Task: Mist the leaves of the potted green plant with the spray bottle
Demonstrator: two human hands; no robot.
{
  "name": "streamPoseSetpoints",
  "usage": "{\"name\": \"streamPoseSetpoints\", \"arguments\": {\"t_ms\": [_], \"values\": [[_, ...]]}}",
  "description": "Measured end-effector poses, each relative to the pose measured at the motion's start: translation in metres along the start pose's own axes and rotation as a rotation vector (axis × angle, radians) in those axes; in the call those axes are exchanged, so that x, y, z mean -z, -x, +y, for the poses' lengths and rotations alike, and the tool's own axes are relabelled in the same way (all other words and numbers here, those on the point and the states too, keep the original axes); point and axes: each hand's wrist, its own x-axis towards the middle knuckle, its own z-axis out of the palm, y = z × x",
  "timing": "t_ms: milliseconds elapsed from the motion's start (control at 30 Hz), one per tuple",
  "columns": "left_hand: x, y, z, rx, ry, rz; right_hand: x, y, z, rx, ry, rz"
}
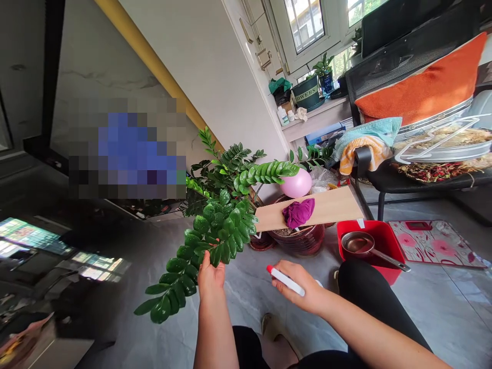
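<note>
- From where I stand, the person's left hand (211,277) is half curled under the leafy stem (237,225), thumb up against the leaves; some of its fingers are hidden among them.
- That stem is in front of the person, a little left, above the grey tiled floor (246,289).
- Its long axis slants, with the tip pointing near and left and the other end running far and right, toward the rest of the plant (209,171).
- The leaves are glossy, deep green and oval, paired closely along the stem, with pale specks on several.
- The right hand (302,287), right of the stem and apart from it, is closed around a white, red-tipped spray head (287,281); the tip faces left, toward the leaves.
- Just beyond, a wooden board (334,207) carries a crumpled purple cloth (299,212), with a dark red pot (303,242) below and a pink balloon (296,183) on the far side.
- Farther right, a saucepan (357,243) rests in a red basin (390,256).
</note>
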Motion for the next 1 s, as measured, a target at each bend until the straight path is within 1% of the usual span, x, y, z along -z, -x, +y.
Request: {"name": "streamPoseSetpoints", "arguments": {"t_ms": [67, 167, 233, 300, 333, 433, 500, 567, 667, 733, 800, 900, 967, 1000], "values": [[0.001, -0.001, 0.000, 0.007, -0.002, -0.003, -0.001, -0.002, 0.012, -0.086, -0.047, 0.065], [0.002, -0.003, 0.000, 0.010, 0.005, 0.003, 0.005, -0.004, 0.041, -0.256, -0.123, 0.233], [0.002, -0.003, -0.001, 0.009, 0.005, 0.006, 0.010, -0.006, 0.056, -0.304, -0.160, 0.339], [0.003, -0.003, -0.001, 0.014, 0.005, 0.010, 0.014, -0.007, 0.060, -0.301, -0.168, 0.391], [0.002, -0.003, -0.001, 0.018, 0.008, 0.009, 0.014, -0.008, 0.059, -0.286, -0.159, 0.385], [0.001, -0.003, -0.001, 0.034, 0.016, 0.010, 0.013, -0.011, 0.051, -0.227, -0.101, 0.312], [0.000, -0.002, -0.001, 0.037, 0.015, 0.013, 0.013, -0.012, 0.050, -0.220, -0.077, 0.289], [-0.002, -0.002, 0.000, 0.031, 0.016, 0.016, 0.014, -0.011, 0.056, -0.255, -0.092, 0.312], [-0.003, -0.001, -0.001, 0.022, 0.020, 0.009, 0.018, -0.008, 0.070, -0.319, -0.140, 0.381], [-0.004, -0.001, -0.002, 0.017, 0.021, 0.006, 0.019, -0.007, 0.072, -0.324, -0.134, 0.395], [-0.004, -0.001, -0.003, 0.015, 0.015, 0.006, 0.019, -0.006, 0.067, -0.298, -0.093, 0.356], [-0.005, -0.002, -0.002, 0.019, 0.008, 0.003, 0.014, -0.003, 0.057, -0.237, -0.034, 0.245], [-0.005, -0.002, -0.002, 0.028, 0.010, 0.002, 0.010, 0.000, 0.059, -0.250, -0.039, 0.206], [-0.005, -0.002, -0.001, 0.030, 0.011, 0.003, 0.008, 0.002, 0.063, -0.289, -0.065, 0.203]]}}
